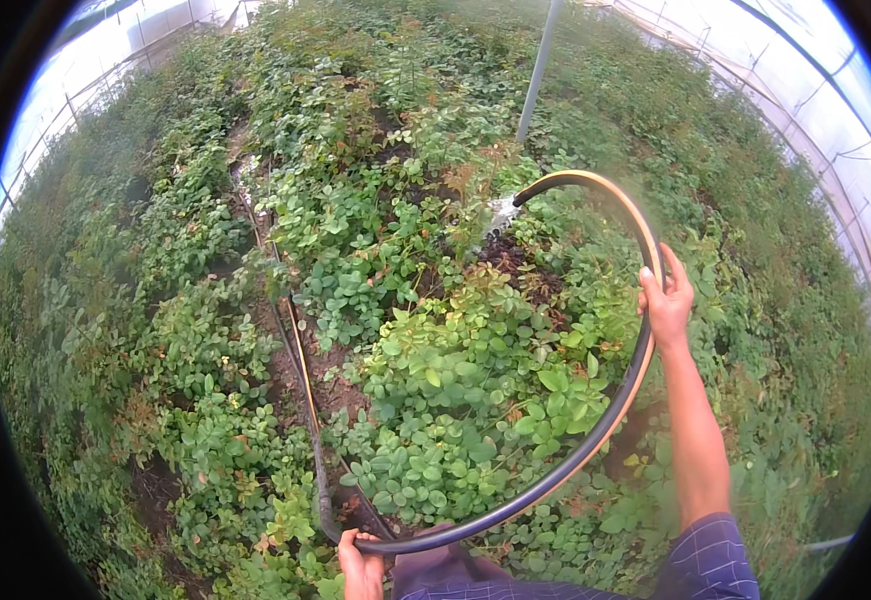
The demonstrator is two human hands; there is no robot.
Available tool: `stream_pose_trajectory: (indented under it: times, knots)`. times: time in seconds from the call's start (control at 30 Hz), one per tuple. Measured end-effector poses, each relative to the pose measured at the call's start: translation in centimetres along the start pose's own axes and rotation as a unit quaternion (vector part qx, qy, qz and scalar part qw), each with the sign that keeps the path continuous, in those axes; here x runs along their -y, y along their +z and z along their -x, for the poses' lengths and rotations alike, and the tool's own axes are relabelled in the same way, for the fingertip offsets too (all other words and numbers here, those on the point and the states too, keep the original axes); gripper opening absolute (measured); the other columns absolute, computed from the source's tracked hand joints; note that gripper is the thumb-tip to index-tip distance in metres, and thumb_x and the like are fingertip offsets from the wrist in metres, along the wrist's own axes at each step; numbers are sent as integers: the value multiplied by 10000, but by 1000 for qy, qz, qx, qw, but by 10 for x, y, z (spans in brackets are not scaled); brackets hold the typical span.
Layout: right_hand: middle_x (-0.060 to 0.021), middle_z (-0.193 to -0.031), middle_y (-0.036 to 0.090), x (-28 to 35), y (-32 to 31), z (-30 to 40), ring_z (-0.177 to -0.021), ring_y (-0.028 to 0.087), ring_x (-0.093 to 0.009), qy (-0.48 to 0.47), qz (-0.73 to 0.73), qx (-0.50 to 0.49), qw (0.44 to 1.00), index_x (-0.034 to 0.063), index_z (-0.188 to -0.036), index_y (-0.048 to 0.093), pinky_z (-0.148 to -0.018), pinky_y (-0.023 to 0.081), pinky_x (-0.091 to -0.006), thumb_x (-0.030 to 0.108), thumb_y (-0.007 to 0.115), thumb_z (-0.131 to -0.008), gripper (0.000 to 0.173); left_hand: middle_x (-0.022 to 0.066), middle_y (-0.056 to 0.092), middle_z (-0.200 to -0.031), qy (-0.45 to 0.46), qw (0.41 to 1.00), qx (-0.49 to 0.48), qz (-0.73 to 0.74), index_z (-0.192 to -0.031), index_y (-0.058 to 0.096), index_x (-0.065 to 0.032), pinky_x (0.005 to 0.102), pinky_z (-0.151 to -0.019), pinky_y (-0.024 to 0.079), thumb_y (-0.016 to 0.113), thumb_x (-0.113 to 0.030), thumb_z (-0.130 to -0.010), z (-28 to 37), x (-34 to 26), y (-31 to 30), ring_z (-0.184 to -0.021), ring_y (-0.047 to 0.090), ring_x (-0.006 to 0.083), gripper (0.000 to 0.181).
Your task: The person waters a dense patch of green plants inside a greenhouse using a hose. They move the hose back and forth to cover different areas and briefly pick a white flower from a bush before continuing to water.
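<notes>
A black garden hose (555, 480) with an orange stripe bends in a wide arc in front of me. My right hand (667, 296) grips it partway along its upper curve. Low in the view, my left hand (361, 559) holds the hose where it turns up toward the soil path. Water (501, 215) pours from the hose's open end onto dark wet soil and brownish stems (522, 266). Leafy green plants (450, 367), which look like rose bushes, lie beneath and inside the arc.
A narrow soil path (334, 375) runs up the left-middle, with more of the striped hose (302, 352) lying along it. A grey metal post (539, 75) stands beyond the water. Dense plants spread on both sides, toward translucent plastic greenhouse walls (803, 82).
</notes>
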State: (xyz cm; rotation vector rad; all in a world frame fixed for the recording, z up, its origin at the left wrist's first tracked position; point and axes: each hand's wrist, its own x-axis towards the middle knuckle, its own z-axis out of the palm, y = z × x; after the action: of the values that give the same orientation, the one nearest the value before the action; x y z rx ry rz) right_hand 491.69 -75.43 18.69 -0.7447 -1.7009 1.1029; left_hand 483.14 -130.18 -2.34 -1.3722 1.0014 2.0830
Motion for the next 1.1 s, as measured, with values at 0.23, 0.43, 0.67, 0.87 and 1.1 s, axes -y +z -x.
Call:
stream_pose_trajectory:
  times: [0.23, 0.43, 0.67, 0.87, 1.1]
  knots:
    - [-15, -760, 597, -4, 62, -77, -499, 516, -56, -32, -33, 13, 999, 10, -1377, 430, -418, 437, -216, 89, 647, -897, 532, 37, 497, -666, 27, 998, 15, 51, -732, 474, -67, 313, -648, 472, 555, -72, -845, 9, -9, 45, -634, 490, 173, 139]
    - [-24, -777, 601, 0, 100, -106, -501, 517, -59, -43, -53, 12, 998, 16, -1379, 428, -421, 442, -218, 81, 643, -898, 530, 45, 505, -682, 31, 996, 35, 79, -761, 478, -55, 325, -656, 481, 543, -76, -859, 5, -13, 58, -644, 500, 178, 119]
    - [-17, -741, 595, 3, 94, -103, -498, 513, -59, -40, -52, 14, 998, 17, -1387, 424, -419, 441, -223, 86, 647, -894, 545, 54, 509, -688, 21, 996, 55, 74, -773, 481, -51, 332, -673, 487, 551, -88, -861, 1, -14, 56, -665, 516, 187, 118]
    - [-18, -731, 599, 21, 50, -89, -490, 510, -57, -36, -4, 21, 999, 4, -1390, 426, -419, 439, -222, 85, 650, -886, 558, 52, 503, -689, 5, 998, 53, 34, -783, 479, -53, 335, -679, 482, 550, -86, -860, 6, -6, 53, -685, 514, 192, 110]
    - [-18, -740, 612, 56, -12, -38, -500, 510, -53, 36, 34, 20, 999, -6, -1404, 431, -425, 436, -225, 82, 657, -871, 586, 47, 505, -681, -13, 998, 54, 0, -786, 476, -49, 324, -629, 475, 542, -74, -856, 19, 1, 31, -639, 507, 182, 99]
